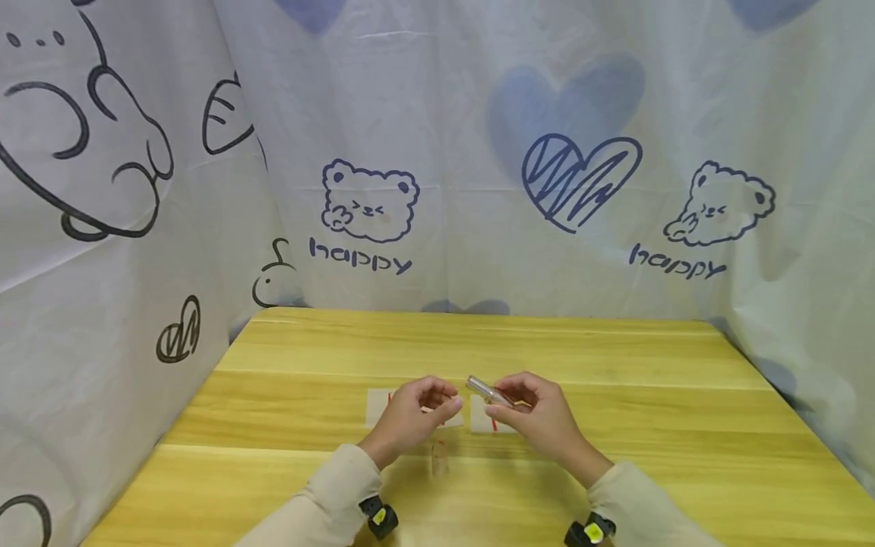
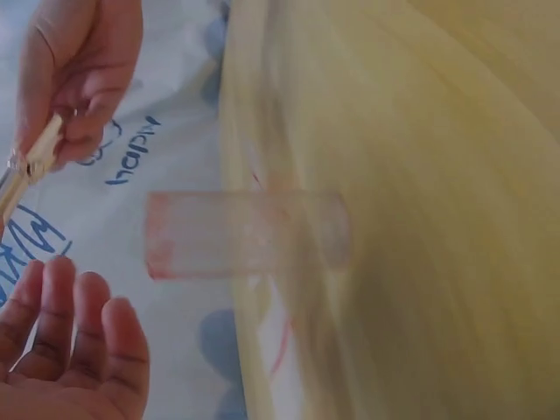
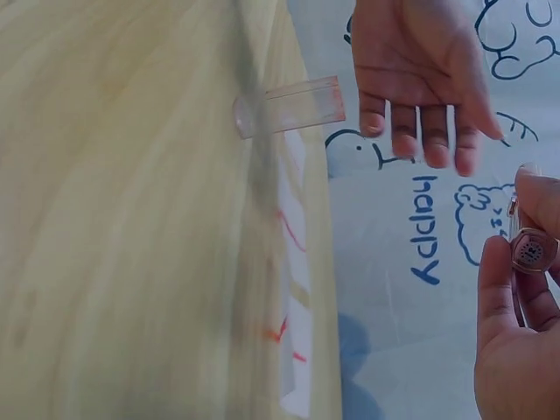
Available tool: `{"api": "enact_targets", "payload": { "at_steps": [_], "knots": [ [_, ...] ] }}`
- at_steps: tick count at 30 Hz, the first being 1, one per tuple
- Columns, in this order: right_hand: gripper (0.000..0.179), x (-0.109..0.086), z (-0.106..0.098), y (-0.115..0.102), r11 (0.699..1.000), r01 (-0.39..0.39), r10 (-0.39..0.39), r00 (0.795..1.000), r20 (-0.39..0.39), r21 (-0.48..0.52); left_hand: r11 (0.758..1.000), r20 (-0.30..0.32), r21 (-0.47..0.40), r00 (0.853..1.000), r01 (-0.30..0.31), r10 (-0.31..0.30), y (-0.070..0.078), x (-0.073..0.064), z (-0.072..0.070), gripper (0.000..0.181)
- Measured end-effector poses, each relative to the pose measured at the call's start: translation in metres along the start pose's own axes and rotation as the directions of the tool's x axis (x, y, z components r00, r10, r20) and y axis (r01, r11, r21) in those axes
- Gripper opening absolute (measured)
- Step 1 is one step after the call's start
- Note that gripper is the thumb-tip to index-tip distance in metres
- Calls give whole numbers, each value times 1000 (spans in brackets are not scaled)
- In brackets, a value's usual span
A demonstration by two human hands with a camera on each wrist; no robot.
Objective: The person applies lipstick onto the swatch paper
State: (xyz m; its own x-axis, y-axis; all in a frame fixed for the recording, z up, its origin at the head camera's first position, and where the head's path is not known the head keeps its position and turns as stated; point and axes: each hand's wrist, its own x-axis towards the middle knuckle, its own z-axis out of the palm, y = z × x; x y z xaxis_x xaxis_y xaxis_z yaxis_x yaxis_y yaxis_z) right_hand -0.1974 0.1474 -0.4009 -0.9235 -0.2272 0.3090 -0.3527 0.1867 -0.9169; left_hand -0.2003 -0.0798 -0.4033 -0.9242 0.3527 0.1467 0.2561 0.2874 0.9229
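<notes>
My right hand [image 1: 543, 416] pinches a slim, shiny lipstick tube [image 1: 487, 390] between thumb and fingers, tilted with one end toward the left hand. Its round, labelled end [image 3: 532, 252] shows in the right wrist view. Just left of the tube, my left hand [image 1: 412, 415] hovers with loosely bent fingers and holds nothing. A clear, hollow plastic cap [image 1: 440, 459] stands upright on the table, below and between the hands. Reddish smears mark its upper end, seen closer in the left wrist view on the same cap [image 2: 249, 234].
Two white paper pieces with red marks lie behind the hands, a left paper [image 1: 377, 408] and a right paper [image 1: 481, 416], both partly covered. The wood-grain table [image 1: 287, 425] reaches back to a printed curtain [image 1: 465, 228], which also hangs along the sides.
</notes>
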Motion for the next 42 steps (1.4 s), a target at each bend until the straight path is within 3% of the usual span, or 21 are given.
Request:
{"api": "enact_targets", "payload": {
  "at_steps": [6,12,17,21,27,42],
  "knots": [
    [27,-8,-5,3,999,-24,22,999,-26,-45,993,69,113,997,13,-21,-13,-5,-4,36],
    [28,-11,-9,10,997,-49,48,999,-20,-61,987,193,156,979,40,-70,-23,-12,-8,61],
    [29,-17,-9,15,995,-84,84,996,4,-59,965,235,260,968,27,-90,-24,-15,-9,74],
    [30,-22,-6,16,991,-122,124,992,39,-46,945,241,327,963,34,-118,-23,-18,-8,65],
    [29,-28,-5,19,990,-123,128,988,82,-64,918,255,393,965,-39,-68,-24,-20,-8,43],
    [29,-29,-2,21,989,-137,142,986,92,-55,913,270,400,962,-79,-35,-25,-19,-6,19]
  ]
}}
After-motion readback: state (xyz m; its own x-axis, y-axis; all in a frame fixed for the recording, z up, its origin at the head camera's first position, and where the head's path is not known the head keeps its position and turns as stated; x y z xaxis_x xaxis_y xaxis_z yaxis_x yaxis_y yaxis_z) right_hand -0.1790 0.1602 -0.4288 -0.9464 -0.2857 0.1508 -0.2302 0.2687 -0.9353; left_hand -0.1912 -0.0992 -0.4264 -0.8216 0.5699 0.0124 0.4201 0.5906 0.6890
